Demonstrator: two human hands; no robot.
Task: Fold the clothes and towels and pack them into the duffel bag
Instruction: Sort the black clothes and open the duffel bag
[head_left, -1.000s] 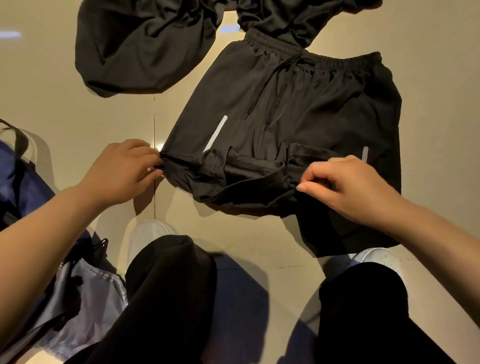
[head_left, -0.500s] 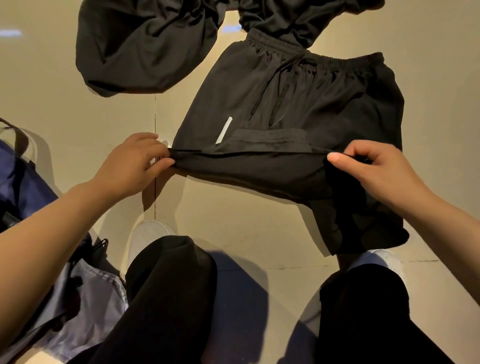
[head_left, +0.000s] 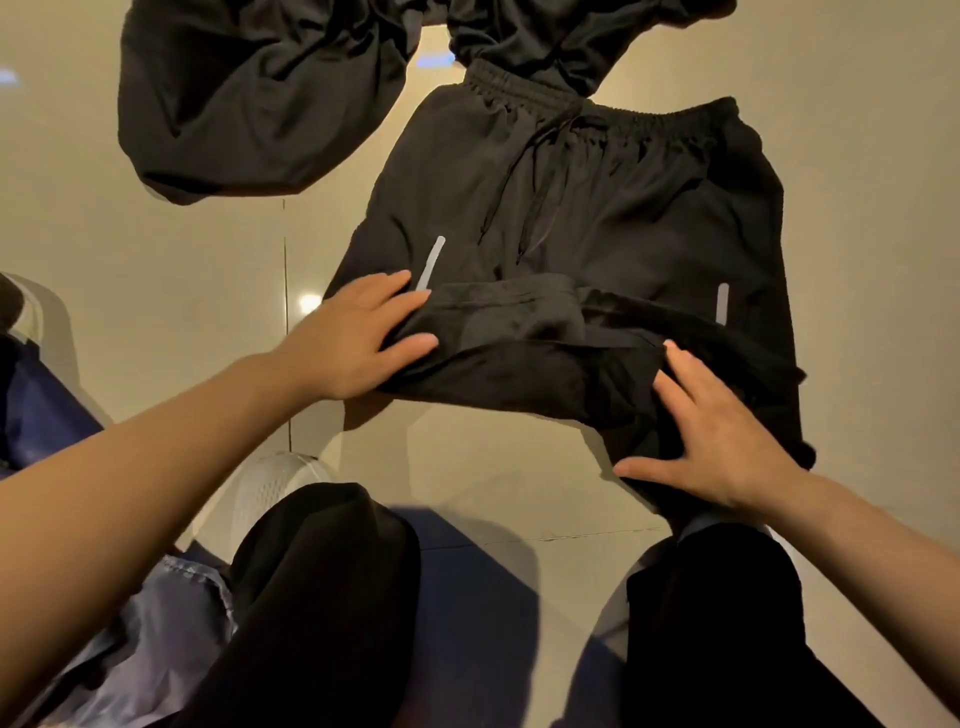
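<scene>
Black shorts with a drawstring waistband and two pale reflective strips lie flat on the beige floor, their hem folded up toward the waist. My left hand rests with straight fingers on the folded edge at its left end. At the lower right corner of the fold, my right hand presses flat with spread fingers. The navy duffel bag lies at the left edge, with grey lining showing lower down.
A crumpled black garment lies on the floor at the upper left, and another dark piece overlaps the waistband at the top. My knees in black trousers and a white shoe fill the bottom of the view.
Both hands pinched the hem and carried it up over the shorts. They have since let go and lie flat on the fold.
</scene>
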